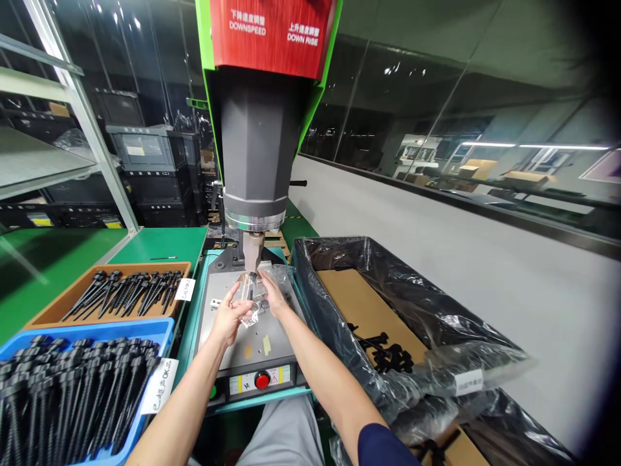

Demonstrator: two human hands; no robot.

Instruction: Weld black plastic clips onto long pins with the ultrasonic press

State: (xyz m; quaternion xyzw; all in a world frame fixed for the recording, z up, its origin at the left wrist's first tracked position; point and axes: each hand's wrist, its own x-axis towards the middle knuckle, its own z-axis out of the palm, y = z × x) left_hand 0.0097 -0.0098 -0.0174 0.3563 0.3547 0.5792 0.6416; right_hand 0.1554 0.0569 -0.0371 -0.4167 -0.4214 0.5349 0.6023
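Observation:
A small clear plastic bag with a dark narrow piece in or behind it is between my hands, just under the tip of the press's metal horn. My left hand pinches the bag's left side between thumb and fingers. On the right, my right hand has its fingers closed at the bag's upper edge, partly hidden by glare and film. Both hands are above the grey metal base plate of the press. The small fixture beneath the horn is mostly covered by my hands and the film.
At left, an orange tray and a blue tray hold many black ribbed ties. A box lined with black plastic stands at right, with black parts on cardboard. A red button sits on the press's front. Shelving rises at far left.

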